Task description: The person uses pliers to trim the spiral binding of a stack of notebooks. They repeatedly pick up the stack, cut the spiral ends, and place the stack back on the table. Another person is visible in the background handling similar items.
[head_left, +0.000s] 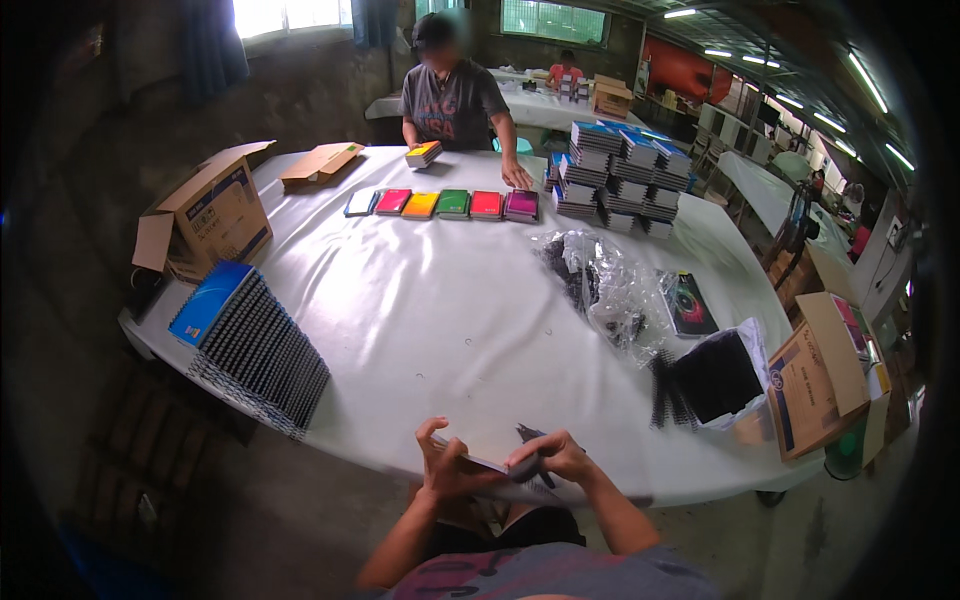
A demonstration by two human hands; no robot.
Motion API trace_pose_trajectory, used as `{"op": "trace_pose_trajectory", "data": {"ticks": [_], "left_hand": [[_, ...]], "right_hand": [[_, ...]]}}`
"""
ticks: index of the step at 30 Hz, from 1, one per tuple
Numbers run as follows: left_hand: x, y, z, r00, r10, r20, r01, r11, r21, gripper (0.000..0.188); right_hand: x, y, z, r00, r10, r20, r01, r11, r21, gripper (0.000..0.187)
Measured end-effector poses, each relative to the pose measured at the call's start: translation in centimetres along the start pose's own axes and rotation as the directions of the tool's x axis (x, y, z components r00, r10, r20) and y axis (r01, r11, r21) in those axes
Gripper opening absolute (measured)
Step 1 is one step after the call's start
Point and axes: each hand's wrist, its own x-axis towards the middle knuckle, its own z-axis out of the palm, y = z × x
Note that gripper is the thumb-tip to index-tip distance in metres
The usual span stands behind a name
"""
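At the table's near edge, my left hand [452, 468] grips a thin notebook [486, 463], seen nearly edge-on, with its thumb and fingers around one end. Close beside it, my right hand [560, 456] is closed on a dark hand tool that looks like pliers [531, 468]; its pointed end sticks out past the fingers. The tool is against or just over the notebook's right part; contact is hard to make out. To the left rises a tall stack of spiral-bound notebooks [262, 350] with blue covers on top.
Black binding coils [708, 380] and a clear plastic bag [600, 290] lie right, near a dark notebook [690, 304]. Across the table, a person [455, 110] holds small notebooks behind a coloured row [453, 204]. Notebook stacks [620, 175] and cardboard boxes [215, 220] flank the table.
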Motion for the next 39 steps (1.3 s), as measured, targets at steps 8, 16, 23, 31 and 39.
{"op": "trace_pose_trajectory", "data": {"ticks": [8,16,23,31,39], "left_hand": [[-0.1,0.2,0.0,0.998,-0.051,0.046,0.051,0.999,0.012,0.062],[0.7,0.1,-0.3,0.995,-0.076,0.064,0.078,0.996,-0.040,0.057],[-0.8,-1.0,-0.1,0.991,-0.092,0.094,0.094,0.995,-0.019,0.057],[0.1,0.0,-0.4,0.987,-0.141,0.077,0.149,0.982,-0.117,0.055],[0.1,-1.0,0.3,0.988,-0.153,-0.008,0.151,0.982,-0.115,0.061]], "right_hand": [[0.6,-1.3,0.1,0.986,0.008,-0.169,-0.077,0.910,-0.407,0.023],[1.2,-2.7,0.0,0.987,-0.093,-0.135,0.002,0.830,-0.558,0.031],[1.4,-2.0,0.5,0.982,-0.112,-0.150,0.019,0.855,-0.518,0.030],[5.7,-5.5,-2.2,0.877,-0.208,-0.434,-0.080,0.826,-0.558,0.061],[10.4,-13.7,-4.8,0.894,-0.408,-0.184,0.371,0.906,-0.202,0.034]]}}
